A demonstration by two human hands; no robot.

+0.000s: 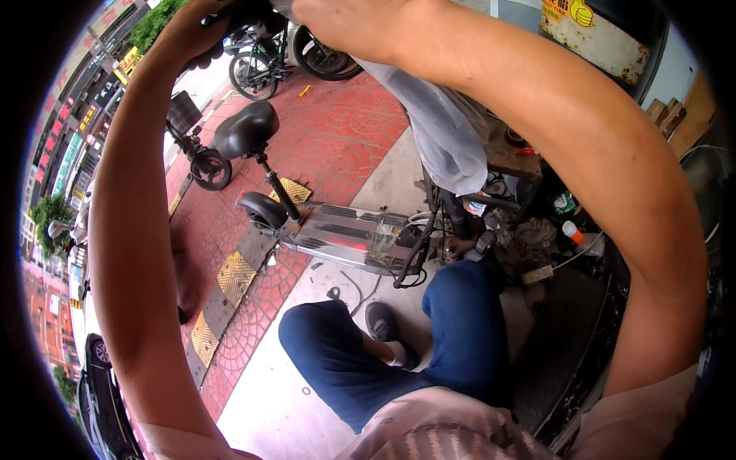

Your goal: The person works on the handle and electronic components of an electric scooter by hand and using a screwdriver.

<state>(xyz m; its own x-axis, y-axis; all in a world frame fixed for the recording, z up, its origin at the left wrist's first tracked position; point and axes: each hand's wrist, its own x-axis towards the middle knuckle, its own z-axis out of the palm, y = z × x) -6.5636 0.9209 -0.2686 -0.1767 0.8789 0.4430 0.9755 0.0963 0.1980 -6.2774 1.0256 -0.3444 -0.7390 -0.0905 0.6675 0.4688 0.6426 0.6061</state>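
Both arms are raised to the top edge. My left hand (207,34) has curled fingers around a dark object (244,17) that I cannot make out. My right hand (314,17) is beside it, cut off by the frame, with its fingers hidden. A translucent grey plastic cover (441,130) hangs from near that hand down over the front of an electric scooter. The scooter's deck (337,230) lies crosswise before my bent knees, with a black saddle (245,130) on a post at the left and loose cables around its front end.
Bicycles (257,73) stand on red paving (330,115), and a yellow-and-black ramp (234,276) lines the step. A wooden stand (515,165), a bottle with an orange cap (575,234), a power strip (538,272) and clutter are at my right. A dark car (103,391) is at far left.
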